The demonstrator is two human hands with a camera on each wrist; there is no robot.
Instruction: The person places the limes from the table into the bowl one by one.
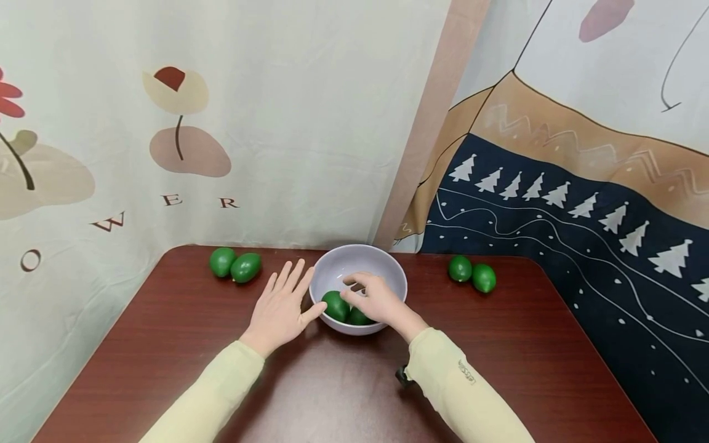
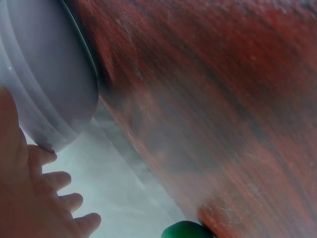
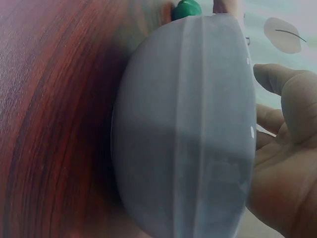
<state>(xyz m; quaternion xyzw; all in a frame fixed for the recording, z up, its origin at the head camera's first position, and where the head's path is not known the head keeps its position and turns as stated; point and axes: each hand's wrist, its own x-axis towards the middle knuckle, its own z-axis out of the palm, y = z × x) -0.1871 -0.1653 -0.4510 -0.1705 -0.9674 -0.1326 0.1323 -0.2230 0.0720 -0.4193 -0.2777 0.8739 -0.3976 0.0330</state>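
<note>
A pale lavender bowl (image 1: 354, 255) stands near the table's far edge, with green limes (image 1: 335, 306) in its near part. My left hand (image 1: 279, 311) is at the bowl's left side, fingers straight and spread, the thumb at the rim by one lime. In the left wrist view its fingers (image 2: 59, 179) show beside the bowl wall (image 2: 54, 64). Over the bowl's right side reaches my right hand (image 1: 375, 299), its fingers loosely bent above the limes. The right wrist view has its thumb and fingers apart beyond the rim, with no lime seen between them.
Two limes (image 1: 235, 266) lie together at the table's far left, and another pair (image 1: 472, 275) at the far right. The reddish-brown table (image 1: 332, 394) meets a printed curtain (image 1: 288, 154) behind. Something small and black (image 1: 404, 376) shows at the right sleeve.
</note>
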